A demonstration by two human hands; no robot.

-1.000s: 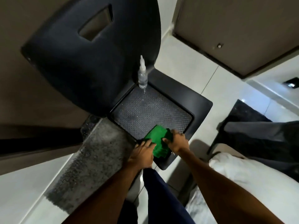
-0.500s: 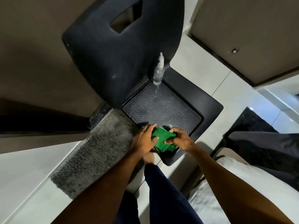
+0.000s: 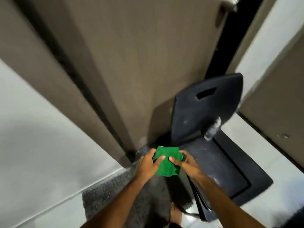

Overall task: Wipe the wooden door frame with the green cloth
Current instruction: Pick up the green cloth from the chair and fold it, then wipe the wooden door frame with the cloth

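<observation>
Both my hands hold the folded green cloth in the air in front of me. My left hand grips its left side and my right hand its right side, thumbs on top. The wooden door frame runs diagonally from the upper left down to the floor just left of the cloth, with a dark gap beside it. The brown door stands right of the frame, directly beyond the cloth. The picture is blurred by motion.
A black plastic chair stands to the right, with a clear bottle on its seat. A grey mat lies on the floor under my arms. White wall is on the left. A metal door handle shows at the top.
My hands lifted the green cloth off the chair seat and brought it left toward the door frame. My view swung up and left, so the door and frame fill the picture.
</observation>
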